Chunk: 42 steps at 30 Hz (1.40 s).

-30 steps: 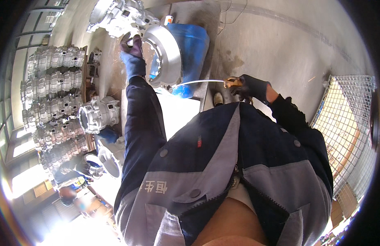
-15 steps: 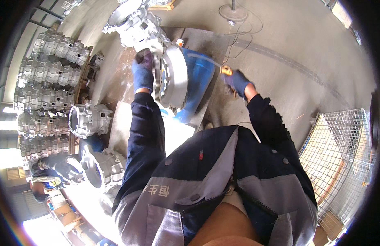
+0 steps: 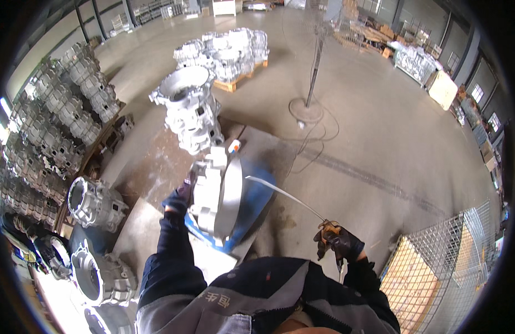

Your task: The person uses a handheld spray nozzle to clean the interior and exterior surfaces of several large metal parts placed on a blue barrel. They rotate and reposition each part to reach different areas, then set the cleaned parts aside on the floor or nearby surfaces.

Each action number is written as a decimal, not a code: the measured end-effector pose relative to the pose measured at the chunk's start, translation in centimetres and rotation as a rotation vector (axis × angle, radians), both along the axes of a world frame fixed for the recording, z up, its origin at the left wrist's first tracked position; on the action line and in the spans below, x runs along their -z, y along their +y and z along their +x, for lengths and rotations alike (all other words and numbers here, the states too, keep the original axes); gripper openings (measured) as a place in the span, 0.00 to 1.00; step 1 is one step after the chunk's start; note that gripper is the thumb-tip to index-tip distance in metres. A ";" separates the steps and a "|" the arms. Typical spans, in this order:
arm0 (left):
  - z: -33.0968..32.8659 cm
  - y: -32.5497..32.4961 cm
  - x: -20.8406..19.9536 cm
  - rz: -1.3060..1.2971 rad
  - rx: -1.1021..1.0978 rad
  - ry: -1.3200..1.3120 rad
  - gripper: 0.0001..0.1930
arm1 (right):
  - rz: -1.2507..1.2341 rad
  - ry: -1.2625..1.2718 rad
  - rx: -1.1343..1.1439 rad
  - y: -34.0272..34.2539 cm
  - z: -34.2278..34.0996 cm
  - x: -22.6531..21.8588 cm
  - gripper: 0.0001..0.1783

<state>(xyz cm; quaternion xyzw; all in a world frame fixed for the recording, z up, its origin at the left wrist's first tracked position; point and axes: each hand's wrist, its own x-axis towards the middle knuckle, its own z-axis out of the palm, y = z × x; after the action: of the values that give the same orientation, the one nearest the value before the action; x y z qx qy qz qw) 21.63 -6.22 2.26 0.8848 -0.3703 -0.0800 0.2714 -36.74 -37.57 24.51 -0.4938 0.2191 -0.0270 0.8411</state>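
Observation:
A silvery metal housing rests on edge on a blue sheet atop the work table. My gloved left hand is closed against its left side; the housing hides part of the fingers. Out to the right, my gloved right hand grips an orange-handled tool. From that tool a long thin pale tube curves left, its tip near the housing's right face. A small white bottle with an orange part stands just beyond the housing.
A taller stacked casting stands at the table's far end. Rows of castings and single housings line the left. Far ahead are a loaded pallet and a standing fan with loose cable. A wire cage is at right.
The view has tilted up, so more of the hall shows and the housing and hands sit lower. My right hand has moved away from the housing, still holding the tool.

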 end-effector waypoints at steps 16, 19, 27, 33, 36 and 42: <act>-25.6 -0.9 -9.4 -0.915 -0.427 0.523 0.21 | -0.185 0.234 0.079 -10.3 -2.2 7.7 0.19; -25.8 -2.1 -8.7 -0.914 -0.460 0.329 0.18 | -0.138 0.196 0.057 -12.2 -1.5 8.8 0.19; -19.5 -6.9 -13.3 -0.461 -0.362 0.020 0.16 | -0.263 0.175 0.064 -14.4 1.6 8.3 0.17; -10.9 -13.9 -24.6 -0.442 -0.325 -0.229 0.10 | -0.345 0.313 0.150 -15.0 2.2 8.6 0.19; -4.4 -16.2 -29.3 -0.692 -0.321 -0.019 0.09 | -0.320 0.356 0.179 -15.2 3.0 9.0 0.19; 13.3 -23.4 -34.1 -0.392 -0.113 -0.289 0.14 | -0.129 0.322 0.352 -14.8 6.4 8.1 0.19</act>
<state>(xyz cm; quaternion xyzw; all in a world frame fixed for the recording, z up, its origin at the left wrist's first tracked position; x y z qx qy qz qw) 34.97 -29.62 36.34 0.8369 -0.3635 0.1359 0.3860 -30.33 -52.38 16.43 -0.4985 0.4310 -0.1081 0.7443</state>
